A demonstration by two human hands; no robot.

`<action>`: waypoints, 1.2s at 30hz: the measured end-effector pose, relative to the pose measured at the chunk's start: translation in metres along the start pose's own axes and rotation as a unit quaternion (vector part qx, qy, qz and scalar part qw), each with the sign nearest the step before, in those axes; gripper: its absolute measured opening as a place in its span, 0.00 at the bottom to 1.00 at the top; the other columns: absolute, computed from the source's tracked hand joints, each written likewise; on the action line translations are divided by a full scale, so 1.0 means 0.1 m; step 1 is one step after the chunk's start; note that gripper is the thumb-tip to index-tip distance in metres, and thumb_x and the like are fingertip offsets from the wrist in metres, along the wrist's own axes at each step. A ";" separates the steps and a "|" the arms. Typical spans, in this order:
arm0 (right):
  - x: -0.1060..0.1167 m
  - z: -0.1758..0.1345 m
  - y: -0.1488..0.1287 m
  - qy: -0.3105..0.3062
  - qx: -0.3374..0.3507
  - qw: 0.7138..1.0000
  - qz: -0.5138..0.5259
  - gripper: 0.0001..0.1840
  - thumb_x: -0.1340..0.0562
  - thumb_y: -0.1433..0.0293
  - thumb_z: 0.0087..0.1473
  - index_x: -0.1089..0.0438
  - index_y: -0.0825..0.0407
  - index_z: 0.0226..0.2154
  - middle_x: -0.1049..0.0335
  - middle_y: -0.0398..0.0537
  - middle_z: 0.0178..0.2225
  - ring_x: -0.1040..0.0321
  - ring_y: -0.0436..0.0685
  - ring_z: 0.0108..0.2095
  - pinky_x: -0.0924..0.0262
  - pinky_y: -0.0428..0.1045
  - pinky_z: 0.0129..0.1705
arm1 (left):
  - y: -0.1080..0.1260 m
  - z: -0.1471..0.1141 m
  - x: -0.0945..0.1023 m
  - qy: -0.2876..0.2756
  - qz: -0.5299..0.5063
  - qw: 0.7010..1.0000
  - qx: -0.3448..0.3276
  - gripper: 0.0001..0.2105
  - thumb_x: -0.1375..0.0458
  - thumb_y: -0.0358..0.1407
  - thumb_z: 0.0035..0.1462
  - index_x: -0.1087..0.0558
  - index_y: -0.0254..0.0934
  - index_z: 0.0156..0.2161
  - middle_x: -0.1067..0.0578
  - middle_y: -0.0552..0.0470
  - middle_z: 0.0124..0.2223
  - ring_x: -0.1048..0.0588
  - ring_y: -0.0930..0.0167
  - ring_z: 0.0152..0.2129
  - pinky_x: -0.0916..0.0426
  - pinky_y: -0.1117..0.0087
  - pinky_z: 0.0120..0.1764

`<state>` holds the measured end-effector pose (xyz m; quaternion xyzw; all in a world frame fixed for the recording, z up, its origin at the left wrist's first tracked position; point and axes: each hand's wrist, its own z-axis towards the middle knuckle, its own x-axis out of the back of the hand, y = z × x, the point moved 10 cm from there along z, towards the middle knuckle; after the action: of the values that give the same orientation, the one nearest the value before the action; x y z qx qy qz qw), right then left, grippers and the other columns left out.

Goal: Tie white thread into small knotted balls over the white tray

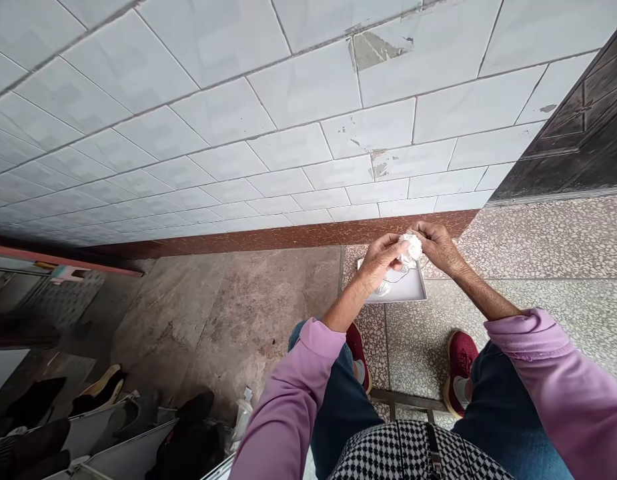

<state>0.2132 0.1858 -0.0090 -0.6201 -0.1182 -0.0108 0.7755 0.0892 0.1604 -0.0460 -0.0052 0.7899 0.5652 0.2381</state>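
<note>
A small white bundle [411,248], ruffled like bunched yarn or knitted work, is held up between my two hands. My left hand [382,261] grips its left side, thumb over the front and fingers curled beneath. At the upper right edge of the bundle, my right hand [435,245] is closed in a pinch; its fingertips partly hide what lies between them. Below the hands, a shallow white tray [413,291] rests on the floor. In its left part lies a white yarn ball [383,288], partly covered by my left wrist. A thin dark strand hangs under the bundle.
A tiled wall [288,147] rises just ahead, with a dark door [578,133] at the right. Red shoes [462,353] stand on speckled floor beside a low wooden bar [408,399]. Shoes [101,393] sit on a rack at lower left.
</note>
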 end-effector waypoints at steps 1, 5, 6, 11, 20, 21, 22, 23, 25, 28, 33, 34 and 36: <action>-0.01 0.00 0.00 0.000 -0.002 1.000 0.000 0.25 0.36 0.48 0.62 0.32 0.51 0.27 0.36 0.44 0.25 0.42 0.53 0.27 0.46 0.48 0.30 | 0.01 0.00 0.02 0.005 0.002 1.000 -0.003 0.30 0.22 0.54 0.40 0.26 0.36 0.40 0.25 0.54 0.32 0.31 0.77 0.25 0.40 0.72 0.26; -0.06 -0.03 0.03 -0.002 -0.017 1.000 0.000 0.26 0.38 0.47 0.63 0.33 0.51 0.28 0.37 0.44 0.25 0.44 0.52 0.27 0.48 0.48 0.29 | 0.06 0.02 0.13 0.033 -0.004 0.999 -0.026 0.28 0.21 0.49 0.39 0.25 0.36 0.41 0.22 0.51 0.36 0.27 0.74 0.29 0.36 0.71 0.29; -0.08 -0.03 0.04 -0.002 -0.018 1.000 -0.006 0.26 0.38 0.47 0.63 0.34 0.50 0.27 0.38 0.43 0.25 0.44 0.52 0.27 0.49 0.48 0.29 | 0.08 0.03 0.16 0.041 -0.011 0.999 -0.033 0.28 0.21 0.48 0.39 0.25 0.36 0.41 0.21 0.50 0.38 0.26 0.74 0.30 0.34 0.71 0.30; -0.20 -0.08 0.07 -0.026 -0.003 0.998 -0.065 0.27 0.42 0.45 0.65 0.36 0.50 0.27 0.42 0.41 0.22 0.47 0.52 0.25 0.50 0.49 0.29 | 0.22 0.08 0.32 0.082 -0.032 0.994 -0.071 0.32 0.20 0.47 0.37 0.28 0.38 0.44 0.20 0.49 0.44 0.22 0.71 0.36 0.28 0.70 0.35; -0.35 -0.26 -0.23 -0.146 0.031 0.985 -0.089 0.29 0.45 0.46 0.72 0.26 0.52 0.34 0.34 0.44 0.25 0.40 0.54 0.26 0.46 0.50 0.32 | 0.45 0.12 0.55 0.156 0.103 0.966 -0.179 0.29 0.22 0.46 0.40 0.33 0.41 0.41 0.23 0.56 0.34 0.25 0.73 0.30 0.31 0.71 0.35; -0.30 -0.24 -0.28 -0.134 0.038 0.987 -0.081 0.30 0.44 0.45 0.71 0.28 0.52 0.32 0.36 0.44 0.25 0.41 0.53 0.26 0.46 0.50 0.32 | 0.45 0.13 0.52 0.146 0.122 0.965 -0.181 0.28 0.23 0.45 0.41 0.33 0.41 0.42 0.23 0.57 0.33 0.25 0.73 0.30 0.32 0.71 0.36; -0.24 -0.22 -0.32 -0.120 0.046 0.989 -0.073 0.31 0.43 0.43 0.70 0.30 0.51 0.29 0.37 0.43 0.24 0.42 0.53 0.26 0.47 0.50 0.31 | 0.43 0.14 0.48 0.131 0.144 0.964 -0.180 0.28 0.23 0.44 0.42 0.32 0.40 0.43 0.23 0.56 0.34 0.25 0.73 0.30 0.32 0.71 0.37; -0.17 -0.19 -0.34 -0.104 0.052 0.991 -0.067 0.33 0.42 0.41 0.69 0.33 0.50 0.27 0.40 0.42 0.23 0.44 0.52 0.26 0.48 0.50 0.31 | 0.41 0.14 0.42 0.110 0.167 0.964 -0.173 0.27 0.24 0.43 0.43 0.30 0.40 0.44 0.22 0.54 0.35 0.25 0.73 0.31 0.32 0.71 0.37; -0.03 -0.14 -0.36 -0.072 0.060 0.994 -0.061 0.35 0.41 0.38 0.67 0.38 0.50 0.24 0.44 0.40 0.22 0.48 0.51 0.25 0.50 0.49 0.29 | 0.30 0.15 0.28 0.054 0.209 0.966 -0.140 0.25 0.25 0.43 0.45 0.27 0.38 0.46 0.21 0.51 0.38 0.25 0.72 0.32 0.32 0.70 0.37; 0.14 -0.08 -0.30 -0.036 0.056 0.996 -0.053 0.37 0.39 0.37 0.65 0.42 0.49 0.22 0.48 0.39 0.21 0.52 0.50 0.24 0.53 0.49 0.28 | 0.16 0.12 0.09 -0.031 0.215 0.972 -0.084 0.25 0.26 0.44 0.47 0.24 0.36 0.47 0.21 0.50 0.37 0.26 0.73 0.31 0.33 0.69 0.37; 0.21 -0.04 -0.22 -0.014 0.036 0.999 0.011 0.34 0.33 0.40 0.63 0.41 0.49 0.23 0.47 0.39 0.22 0.52 0.50 0.24 0.53 0.49 0.27 | 0.18 0.03 -0.08 -0.104 0.116 0.987 -0.047 0.24 0.25 0.46 0.48 0.23 0.35 0.46 0.23 0.52 0.34 0.28 0.75 0.27 0.33 0.70 0.33; 0.18 -0.04 -0.20 -0.017 0.030 0.999 0.028 0.34 0.33 0.41 0.62 0.41 0.49 0.23 0.47 0.39 0.22 0.52 0.50 0.24 0.53 0.49 0.27 | 0.19 0.01 -0.10 -0.111 0.095 0.988 -0.043 0.24 0.24 0.45 0.47 0.23 0.35 0.46 0.22 0.52 0.35 0.27 0.74 0.28 0.32 0.70 0.34; 0.11 -0.03 -0.16 -0.031 0.016 0.998 0.058 0.33 0.32 0.41 0.61 0.39 0.49 0.25 0.46 0.38 0.22 0.51 0.49 0.24 0.53 0.48 0.26 | 0.21 -0.01 -0.11 -0.111 0.054 0.992 -0.036 0.25 0.23 0.43 0.44 0.23 0.36 0.46 0.22 0.51 0.37 0.25 0.73 0.31 0.30 0.70 0.36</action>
<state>0.2215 0.1805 0.0079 -0.6138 -0.1059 0.0550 0.7804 0.0925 0.1641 -0.0233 0.0918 0.7371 0.6021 0.2928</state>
